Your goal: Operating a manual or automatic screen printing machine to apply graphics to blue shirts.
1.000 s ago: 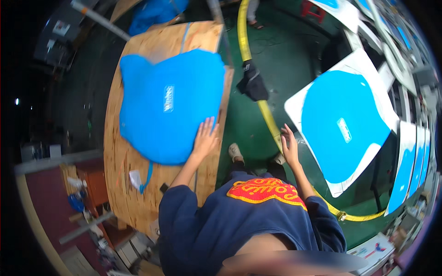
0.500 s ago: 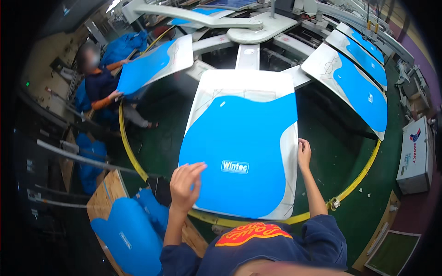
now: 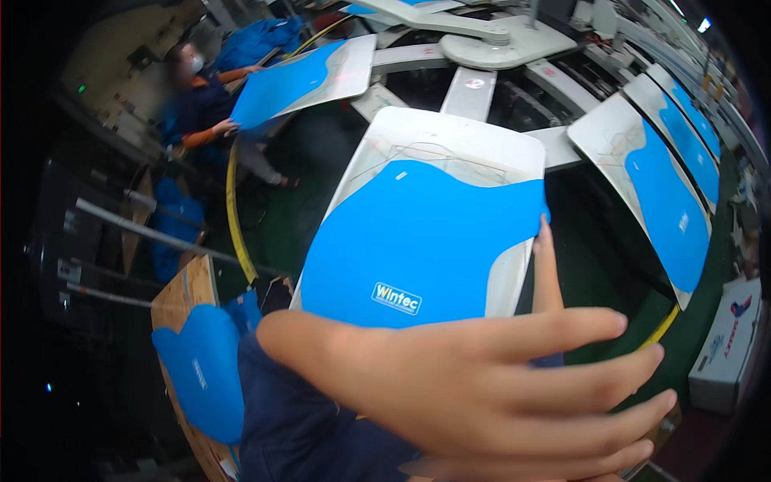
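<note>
"Since the left hand [image 3: 482, 377] looms so large in front, what is it holding?"

"Nothing that I can see. Its fingers are spread loosely and point right, and it covers the near edge of the blue piece [image 3: 418, 233]."

"Where does that piece lie?"

"Flat on a white board [image 3: 450, 120], straight ahead of the wearer. A bare margin, marked with thin, faint lines, shows along the top."

"And how does it look?"

"Bright, even blue, smooth and matt. The far edge rises in a rounded hump at left, dips, then runs out to a corner at right. Below that corner the side scoops inward, baring the board. A white-outlined label [image 3: 397, 298] with pale lettering sits toward the near edge, and a tiny pale mark [image 3: 401, 175] lies near the hump."

"What about the right hand [image 3: 544, 241]?"

"It's at the right corner, where the blue juts past the board. The fingertips touch the material but are partly hidden, so I can't tell whether they are closed on it."

"Anyone nearby?"

"A co-worker [image 3: 201, 104] at upper left, both hands at another blue panel [image 3: 281, 84]."
</note>
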### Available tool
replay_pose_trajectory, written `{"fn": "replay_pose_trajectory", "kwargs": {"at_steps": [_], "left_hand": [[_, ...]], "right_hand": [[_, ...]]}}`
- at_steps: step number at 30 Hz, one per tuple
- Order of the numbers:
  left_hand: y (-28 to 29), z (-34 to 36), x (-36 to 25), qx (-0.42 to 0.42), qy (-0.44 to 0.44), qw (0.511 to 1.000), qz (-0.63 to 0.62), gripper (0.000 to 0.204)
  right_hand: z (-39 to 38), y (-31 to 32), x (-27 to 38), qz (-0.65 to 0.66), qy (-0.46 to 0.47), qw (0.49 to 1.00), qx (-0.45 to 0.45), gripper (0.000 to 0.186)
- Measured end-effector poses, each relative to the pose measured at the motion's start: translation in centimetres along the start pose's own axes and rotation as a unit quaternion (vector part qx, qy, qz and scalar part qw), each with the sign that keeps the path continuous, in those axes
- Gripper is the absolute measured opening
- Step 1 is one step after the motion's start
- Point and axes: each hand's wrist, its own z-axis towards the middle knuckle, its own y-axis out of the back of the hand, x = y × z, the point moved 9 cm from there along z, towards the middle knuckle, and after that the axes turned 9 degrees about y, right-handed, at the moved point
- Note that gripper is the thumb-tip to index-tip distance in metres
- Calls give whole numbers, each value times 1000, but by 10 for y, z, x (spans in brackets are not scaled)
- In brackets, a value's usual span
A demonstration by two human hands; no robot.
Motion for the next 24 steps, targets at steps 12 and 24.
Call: {"fn": "replay_pose_trajectory", "kwargs": {"at_steps": [12,24], "left_hand": [[93,-69,-83,96,-3,987,126,43],[276,-360,20,-88,436,895,-7,52]], "right_hand": [[-149,-279,86,-39,200,973,111,60],[-581,-594,-17,-101,-139,815,554,72]]}}
